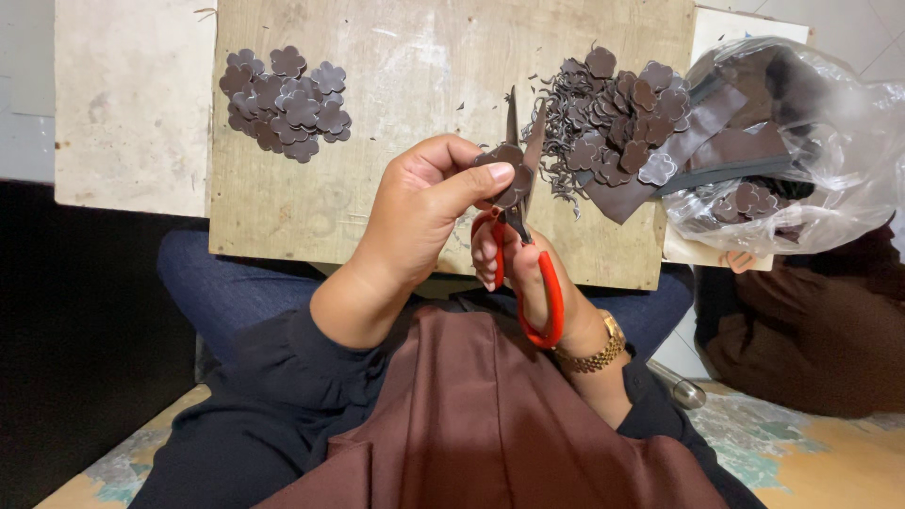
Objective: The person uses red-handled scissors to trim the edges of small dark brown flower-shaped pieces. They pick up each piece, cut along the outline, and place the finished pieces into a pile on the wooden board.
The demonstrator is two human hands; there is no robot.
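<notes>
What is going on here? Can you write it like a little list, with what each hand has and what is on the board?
left hand: pinches a small dark flower piece between thumb and fingers
right hand: holds red-handled scissors, blades pointing up at the piece
board: worn wood, across the lap
left of board: pile of cut flower shapes
right of board: more flower shapes and trimmings
far right: clear plastic bag with dark strips
wrist: gold watch
</notes>
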